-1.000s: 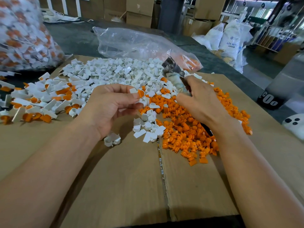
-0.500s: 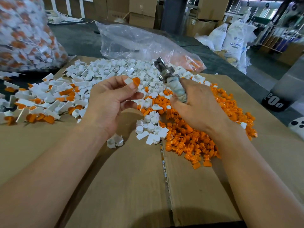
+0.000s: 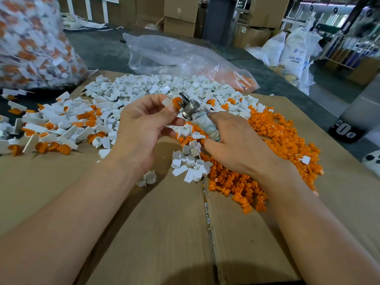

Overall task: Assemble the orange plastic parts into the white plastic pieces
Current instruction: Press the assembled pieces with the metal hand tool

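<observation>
Flattened cardboard [image 3: 164, 233] covers the table before me. Just above it my left hand [image 3: 144, 128] has its fingers clamped on a white plastic piece [image 3: 167, 102] with an orange plastic part [image 3: 175, 101] set against it, while my right hand [image 3: 232, 145] has its fingers curled round the taped handle of a metal tool [image 3: 190, 106] whose tip touches that orange part. Loose orange parts [image 3: 277, 140] heap to the right, assembled pieces [image 3: 47, 128] lie to the left, white pieces [image 3: 154, 87] spread beyond the hands, and farthest back sit a clear plastic bag [image 3: 174, 56] and cardboard boxes [image 3: 178, 15].
</observation>
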